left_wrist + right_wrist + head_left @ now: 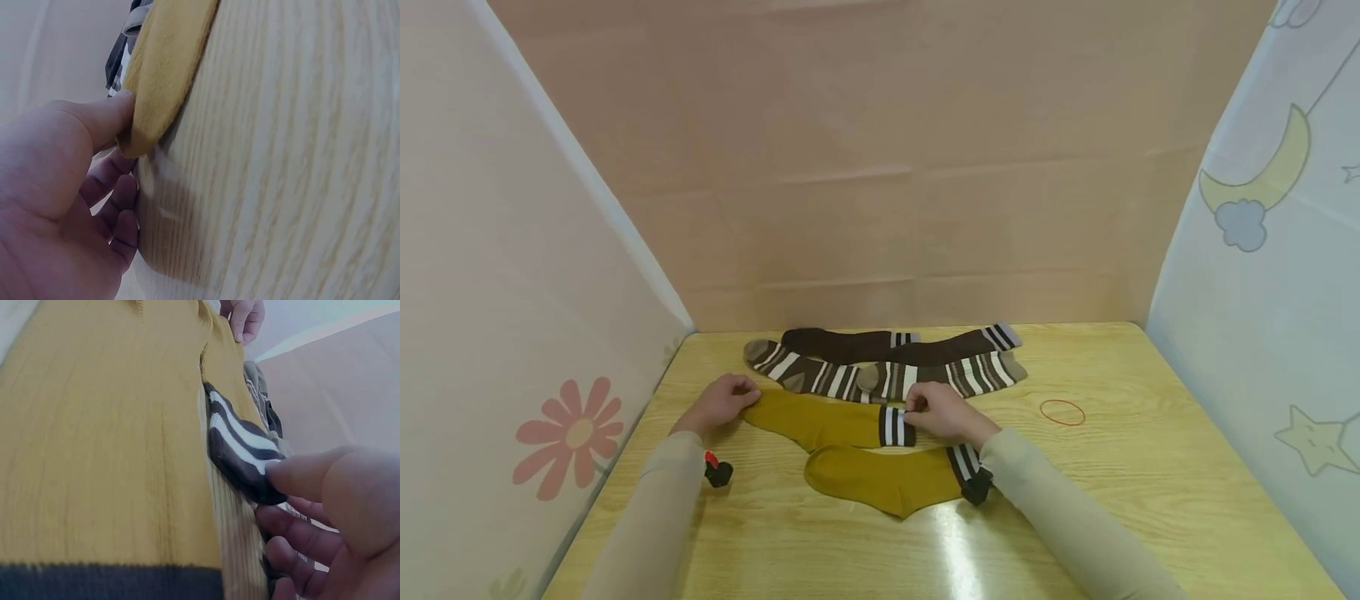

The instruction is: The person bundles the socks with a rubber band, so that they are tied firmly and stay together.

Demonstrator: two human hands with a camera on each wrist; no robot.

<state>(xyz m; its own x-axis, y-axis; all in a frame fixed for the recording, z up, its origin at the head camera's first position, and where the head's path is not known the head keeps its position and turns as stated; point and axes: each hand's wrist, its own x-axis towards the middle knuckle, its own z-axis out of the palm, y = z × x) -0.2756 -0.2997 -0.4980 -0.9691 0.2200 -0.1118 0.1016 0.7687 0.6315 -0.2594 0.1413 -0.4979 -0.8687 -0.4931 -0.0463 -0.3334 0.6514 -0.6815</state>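
A mustard sock [820, 421] with a black-and-white striped cuff lies across the table between both hands. At its toe, my left hand [722, 402] pinches the fabric; the left wrist view shows the thumb on the sock's rounded toe [159, 81], the other fingers curled below. My right hand [946, 410] pinches the striped cuff [244, 440] between thumb and fingers at the opposite end. A second mustard sock [883, 479] lies just nearer to me, its striped cuff partly hidden by the right wrist's black camera. In the right wrist view it fills the left side.
Behind the mustard socks lie two brown-and-white striped socks [831, 375], with two dark brown socks [842, 343] farther back. The wood-grain table [1150, 500] is walled by a tan backdrop [925, 167] and patterned side panels [1262, 333]. A red oval [1063, 412] shows right of the socks.
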